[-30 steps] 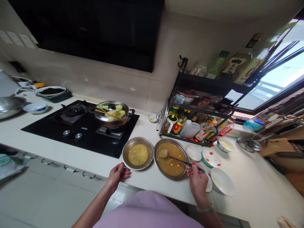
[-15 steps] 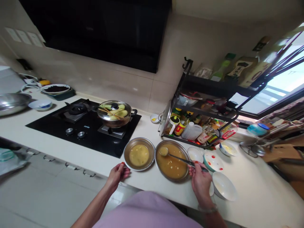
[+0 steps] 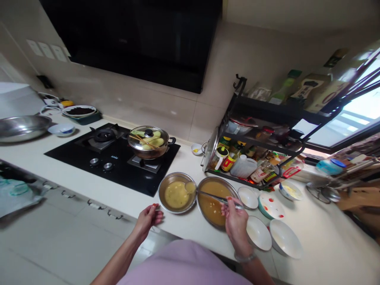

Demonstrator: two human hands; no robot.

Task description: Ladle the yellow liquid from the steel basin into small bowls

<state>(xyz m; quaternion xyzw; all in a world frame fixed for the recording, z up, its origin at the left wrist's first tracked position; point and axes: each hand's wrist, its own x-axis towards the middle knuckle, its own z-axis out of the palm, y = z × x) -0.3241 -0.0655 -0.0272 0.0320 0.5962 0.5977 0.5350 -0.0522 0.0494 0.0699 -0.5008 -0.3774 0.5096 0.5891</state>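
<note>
My right hand (image 3: 236, 223) is closed around the dark handle of a ladle (image 3: 212, 194). The ladle's bowl is over the right side of a steel bowl (image 3: 162, 200) of pale yellow liquid with small bits in it. Its handle slants across a second, larger steel bowl (image 3: 200, 211) that holds browner liquid with pale pieces. My left hand (image 3: 148, 221) is close beside the left bowl's near-left rim, fingers loosely curled and nothing visible in them. Whether it touches the rim I cannot tell.
A lidded pan (image 3: 148, 148) sits on the black gas hob (image 3: 86, 156). White bowls (image 3: 259, 233) and a strawberry-patterned dish (image 3: 271, 206) stand right of the steel bowls. Behind them rises a black rack (image 3: 273, 140) with bottles. The counter's front edge runs close before me.
My right hand has moved left with the ladle, whose bowl has passed from the larger steel bowl to the left one. My left hand stays by the left bowl. The view has shifted slightly.
</note>
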